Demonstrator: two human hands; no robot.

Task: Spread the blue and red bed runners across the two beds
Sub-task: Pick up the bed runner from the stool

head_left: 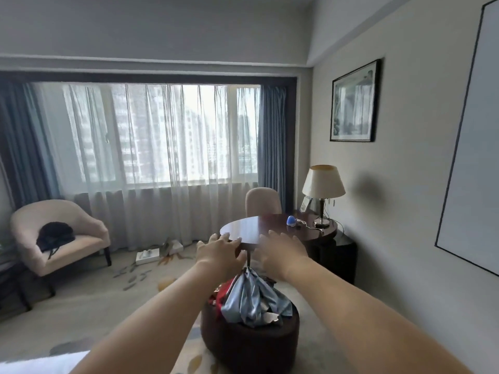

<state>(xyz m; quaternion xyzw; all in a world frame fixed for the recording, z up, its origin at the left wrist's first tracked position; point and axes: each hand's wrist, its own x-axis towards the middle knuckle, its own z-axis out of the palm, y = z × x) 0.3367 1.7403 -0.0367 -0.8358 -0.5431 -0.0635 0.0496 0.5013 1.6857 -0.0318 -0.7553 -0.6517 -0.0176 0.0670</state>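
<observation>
Saw both bare arms stretched forward, cut off at the lower edge. Found the left hand and the right hand side by side in the air above a round dark stool, palms down, fingers straight and a little apart, holding nothing. Could not judge the gap between hands and cloth, given the blur. Found the blue runner bunched in a crumpled heap on top of the stool. Lost its peak behind the two wrists. Made out the red runner only as a patch at the heap's left, mostly buried under the blue and behind the left forearm. Caught just a white corner of one bed at the bottom left, cut off by the frame. Noted beyond the stool a round tabletop, its near rim partly covered by the hands, carrying a lamp and a small blue thing too blurred to name. Saw a chair half hidden behind it. Spotted an armchair at the left with a black bag on its seat.
</observation>
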